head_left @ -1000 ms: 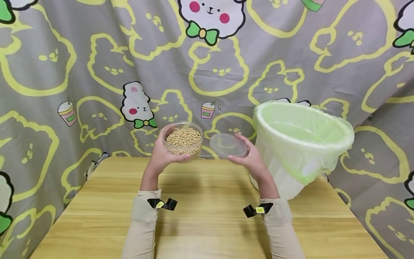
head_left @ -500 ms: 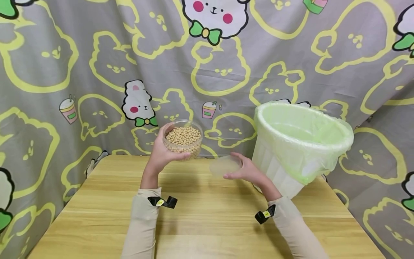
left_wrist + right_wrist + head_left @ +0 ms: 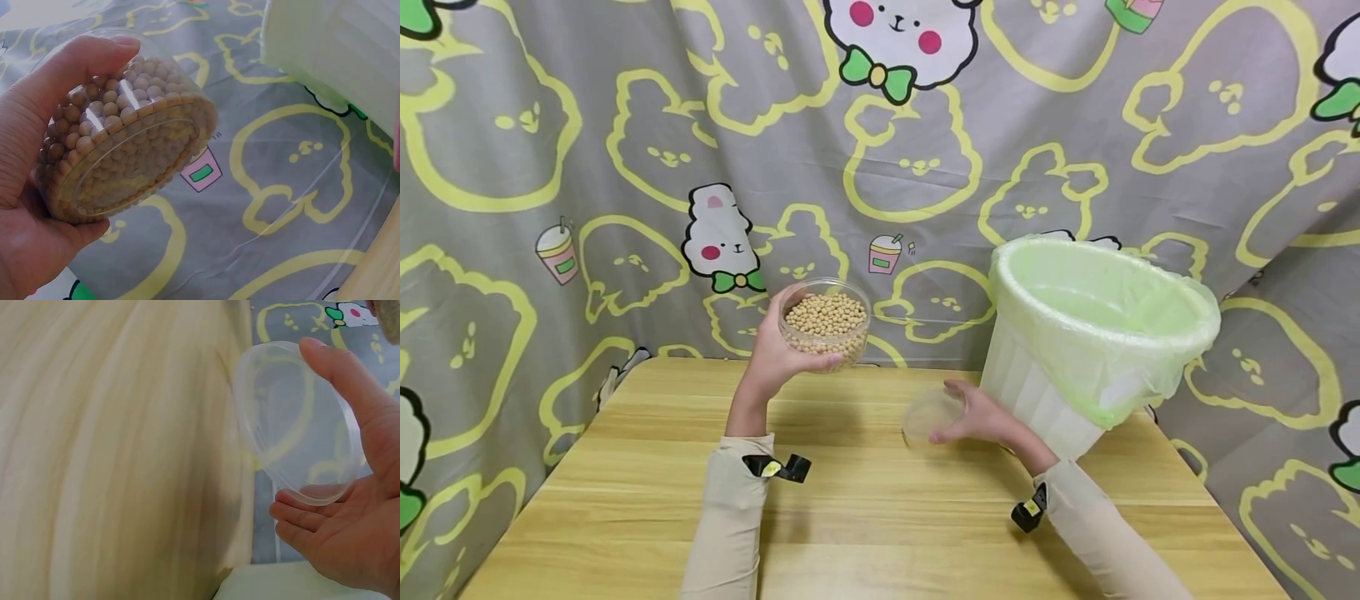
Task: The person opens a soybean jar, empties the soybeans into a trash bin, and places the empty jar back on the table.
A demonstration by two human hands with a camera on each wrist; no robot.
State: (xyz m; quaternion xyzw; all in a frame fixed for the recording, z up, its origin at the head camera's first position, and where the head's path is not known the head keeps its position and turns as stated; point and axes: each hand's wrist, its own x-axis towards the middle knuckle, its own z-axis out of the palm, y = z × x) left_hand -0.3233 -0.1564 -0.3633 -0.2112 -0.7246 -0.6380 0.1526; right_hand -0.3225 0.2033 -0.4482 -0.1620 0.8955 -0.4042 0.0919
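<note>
Nearest the camera, two beige sleeves run up from the bottom edge of the head view, each with a black clip at the cuff, crossing the wooden table that fills the lower half of the frame. Just right of centre, the right hand is down low over the tabletop, thumb and fingers pinching the clear lid by its rim; whether the lid touches the wood I cannot tell. In the right wrist view that lid stands tilted on edge, the thumb lying along its upper right rim and the fingertips under its lower edge, pale table grain filling the left of the frame. Left of centre and higher, the left hand is raised clear of the table, wrapped round the open clear tub, which is packed with soybeans. The left wrist view has the tub on the left of the frame, thumb curled over its top wall, palm cupping the side. At mid right, the white bin with its pale green liner leans just beside the right hand. Behind everything hangs the grey cartoon-bear curtain, across the whole upper frame
</note>
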